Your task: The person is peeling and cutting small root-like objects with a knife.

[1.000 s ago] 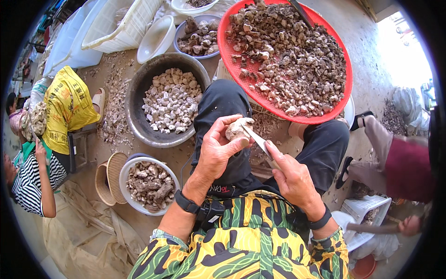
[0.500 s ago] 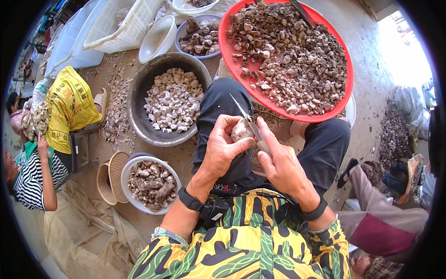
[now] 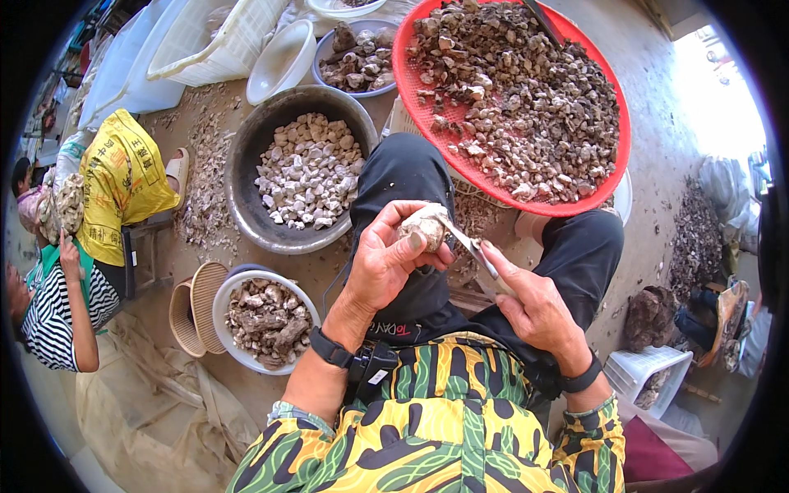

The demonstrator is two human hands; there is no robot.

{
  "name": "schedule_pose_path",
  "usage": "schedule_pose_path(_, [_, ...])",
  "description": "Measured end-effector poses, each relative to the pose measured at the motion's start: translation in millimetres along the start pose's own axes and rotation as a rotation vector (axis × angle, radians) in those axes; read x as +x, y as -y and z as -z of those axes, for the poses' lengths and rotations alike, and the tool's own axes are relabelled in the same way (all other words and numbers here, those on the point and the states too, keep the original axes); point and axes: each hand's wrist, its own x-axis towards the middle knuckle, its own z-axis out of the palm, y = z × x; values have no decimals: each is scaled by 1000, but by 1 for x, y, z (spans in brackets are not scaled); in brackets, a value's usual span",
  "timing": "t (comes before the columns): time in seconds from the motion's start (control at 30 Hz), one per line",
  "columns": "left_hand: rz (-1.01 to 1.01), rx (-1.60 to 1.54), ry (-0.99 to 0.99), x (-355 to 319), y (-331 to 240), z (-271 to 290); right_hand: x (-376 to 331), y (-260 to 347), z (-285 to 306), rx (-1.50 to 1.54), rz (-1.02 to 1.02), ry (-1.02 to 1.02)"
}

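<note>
My left hand (image 3: pixel 380 256) is closed around a pale, lumpy root-like piece (image 3: pixel 421 230), partly peeled, held above my lap. My right hand (image 3: pixel 536 306) grips a small knife (image 3: pixel 470 243) by its light handle, most of which the fingers cover. The blade's tip touches the right side of the piece. A dark round basin (image 3: pixel 246 185) left of my knee contains many pale, cleaned-looking chunks. Closer to me, a white bowl (image 3: pixel 222 316) holds brown, rough pieces. Beyond my knees, a red perforated tray (image 3: pixel 427 107) carries a heap of brown-grey chunks.
White crates (image 3: pixel 205 62) and a blue-rimmed bowl (image 3: pixel 362 90) of rough pieces stand at the far left. On the left sits a person in a striped top (image 3: pixel 70 312). Scraps (image 3: pixel 205 197) litter the floor. A white basket (image 3: pixel 649 370) lies at right.
The knife has turned from pointing away to lying against the piece's right side, and my right hand moved slightly right and nearer. At lower right a person shifted, uncovering the white basket.
</note>
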Motion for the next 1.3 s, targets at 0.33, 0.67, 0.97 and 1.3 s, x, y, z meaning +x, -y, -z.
schedule_pose_path(0.33, [53, -49, 20, 0, -1, 5, 18, 6, -18, -217, -19, -75])
schedule_pose_path(0.67, [40, 8, 40, 1, 1, 3, -5, 1, 9, -164, 71, 62])
schedule_pose_path(0.97, [72, 134, 56, 2, 4, 2, -5, 6, 10, -181, 44, 23])
schedule_pose_path(1.3, [93, 7, 39, 0, 3, 5, 4, 5, 0, -241, 75, -48])
